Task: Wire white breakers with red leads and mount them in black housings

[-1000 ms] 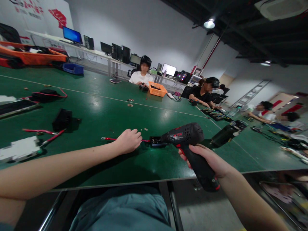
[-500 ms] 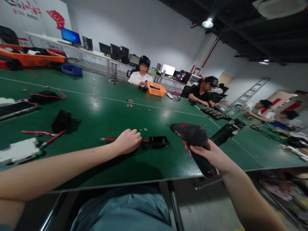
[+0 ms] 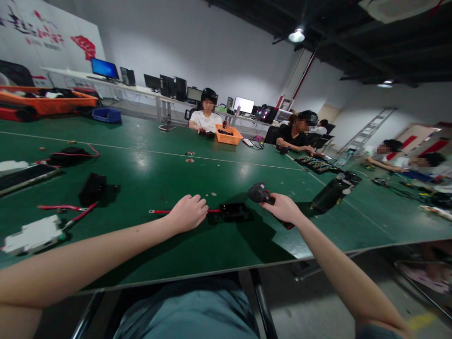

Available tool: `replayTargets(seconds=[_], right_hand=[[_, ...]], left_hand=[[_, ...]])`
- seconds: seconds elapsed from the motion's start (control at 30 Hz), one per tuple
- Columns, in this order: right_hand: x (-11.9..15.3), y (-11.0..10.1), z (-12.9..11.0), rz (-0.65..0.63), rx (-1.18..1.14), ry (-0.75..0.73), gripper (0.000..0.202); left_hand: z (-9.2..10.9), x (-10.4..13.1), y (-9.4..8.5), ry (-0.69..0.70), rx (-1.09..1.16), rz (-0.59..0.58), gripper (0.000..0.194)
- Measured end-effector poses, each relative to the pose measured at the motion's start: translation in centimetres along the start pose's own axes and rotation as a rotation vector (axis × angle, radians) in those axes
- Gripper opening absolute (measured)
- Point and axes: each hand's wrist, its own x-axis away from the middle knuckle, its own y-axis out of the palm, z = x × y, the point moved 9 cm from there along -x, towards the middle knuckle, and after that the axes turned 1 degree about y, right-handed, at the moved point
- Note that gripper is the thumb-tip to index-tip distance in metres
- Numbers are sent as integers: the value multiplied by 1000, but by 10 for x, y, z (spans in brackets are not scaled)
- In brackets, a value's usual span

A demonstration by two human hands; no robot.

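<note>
My left hand [image 3: 187, 214] is closed over a red cable [image 3: 213, 211] on the table, its fingers curled down. A metal lug [image 3: 151, 211] ends the cable on the left of the hand. On the right, the cable runs to a small black plastic housing [image 3: 233, 212], which lies in shadow. In my right hand [image 3: 285, 208] is a cordless drill [image 3: 259, 193], gripped by its handle. The drill is held above the table, to the right of the housing, with its rear end towards me. Its tip is hidden from view.
On the green table [image 3: 169, 174], a white breaker-like block [image 3: 33, 235] with red cables and another black housing [image 3: 92, 188] lie left. A black cylindrical object [image 3: 334, 193] lies right. Across the table, a person [image 3: 206, 117] works by an orange basket [image 3: 229, 137]; others sit right.
My right hand has moved the drill left and away from me, closer to the black housing, and turned it so its rear faces me. My left hand stays on the cable.
</note>
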Motion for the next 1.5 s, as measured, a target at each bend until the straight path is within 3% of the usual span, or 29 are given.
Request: replayTargets(seconds=[0.23, 0.4, 0.6, 0.7, 0.77, 0.9, 1.03, 1.13, 1.37, 1.5], right_hand=[[-25, 32, 20, -95, 81, 64, 49], [-34, 39, 35, -129, 103, 139, 53], [-47, 38, 27, -309, 177, 8, 44], [-51, 21, 13, -279, 199, -6, 45], [-52, 7, -11, -175, 166, -83, 49], [-36, -20, -85, 146, -170, -509, 36], [-12, -17, -113, 311, -421, -719, 25], [0, -3, -115, 254, -481, -763, 25], [13, 24, -134, 0, -416, -823, 67], [16, 34, -142, -33, -345, -877, 78]], left_hand=[[-1, 0, 2, -7, 8, -6, 22], [0, -1, 0, 0, 12, 8, 22], [0, 0, 0, -1, 1, 0, 23], [1, 0, 0, 5, -16, 0, 22], [2, 0, -1, 8, -25, 7, 22], [4, -1, -4, 28, -39, 24, 23], [4, -2, -5, 40, -41, 26, 23], [5, -2, -6, 45, -53, 28, 24], [8, -5, -12, 53, -84, 40, 24], [10, -5, -13, 65, -100, 29, 25]])
